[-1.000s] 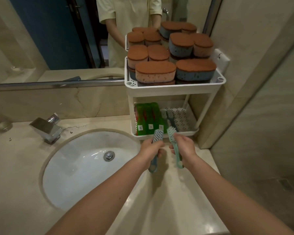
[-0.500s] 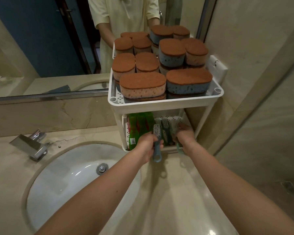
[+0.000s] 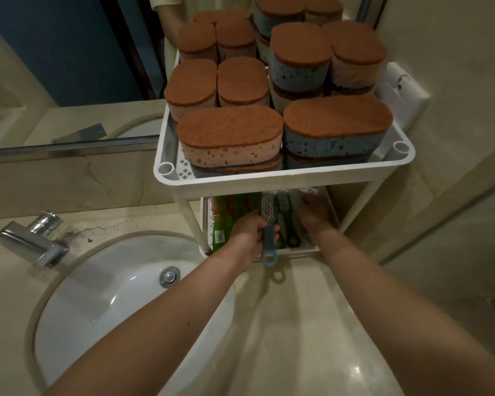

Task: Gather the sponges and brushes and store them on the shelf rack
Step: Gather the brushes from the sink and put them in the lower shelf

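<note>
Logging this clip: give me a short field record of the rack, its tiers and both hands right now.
rack: white shelf rack on the counter beside the sink
top tier: stacked brown-topped sponges
lower tier: green packets, dark brushes
left: left hand grips a blue-handled brush at the lower tier's front, not yet stored
right: right hand reaches into the lower tier; fingers hidden
</note>
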Action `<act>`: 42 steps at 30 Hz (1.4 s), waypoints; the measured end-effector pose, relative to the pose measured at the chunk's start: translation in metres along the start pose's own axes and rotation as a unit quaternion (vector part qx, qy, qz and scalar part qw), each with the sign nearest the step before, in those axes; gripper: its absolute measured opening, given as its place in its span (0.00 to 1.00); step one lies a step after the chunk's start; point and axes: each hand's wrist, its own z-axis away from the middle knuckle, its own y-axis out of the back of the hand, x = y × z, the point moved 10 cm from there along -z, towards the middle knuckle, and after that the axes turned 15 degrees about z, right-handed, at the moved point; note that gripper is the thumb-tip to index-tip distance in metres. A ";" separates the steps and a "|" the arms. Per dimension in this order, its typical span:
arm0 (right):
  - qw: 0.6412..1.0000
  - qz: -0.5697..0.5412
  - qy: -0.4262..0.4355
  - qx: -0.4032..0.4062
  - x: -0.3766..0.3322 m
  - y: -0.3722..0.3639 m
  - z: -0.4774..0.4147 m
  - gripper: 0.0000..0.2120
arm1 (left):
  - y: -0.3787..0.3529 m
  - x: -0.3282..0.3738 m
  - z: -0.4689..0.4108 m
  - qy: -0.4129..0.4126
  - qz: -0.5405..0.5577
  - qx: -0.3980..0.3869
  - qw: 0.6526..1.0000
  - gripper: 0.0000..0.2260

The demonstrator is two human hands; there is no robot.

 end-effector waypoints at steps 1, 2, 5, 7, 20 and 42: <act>1.000 -0.010 0.001 -0.001 0.001 -0.001 -0.001 0.13 | -0.001 0.000 -0.002 -0.001 0.002 -0.002 1.000 0.20; 1.000 -0.022 0.001 -0.002 0.001 -0.002 -0.001 0.12 | -0.003 0.000 -0.003 -0.003 0.005 -0.006 1.000 0.20; 0.998 -0.060 -0.004 0.008 0.000 0.003 0.002 0.11 | -0.009 0.000 -0.006 -0.015 0.023 -0.008 1.000 0.21; 0.999 -0.031 0.006 0.012 -0.003 0.009 0.005 0.11 | -0.014 -0.001 -0.009 -0.019 0.035 -0.011 0.999 0.22; 0.995 0.032 0.096 -0.007 -0.024 0.030 0.045 0.11 | -0.057 -0.017 -0.018 0.023 0.114 -0.082 0.990 0.16; 0.984 0.166 0.026 0.066 -0.010 0.025 0.015 0.14 | -0.070 -0.016 -0.037 0.025 0.005 -0.081 0.996 0.26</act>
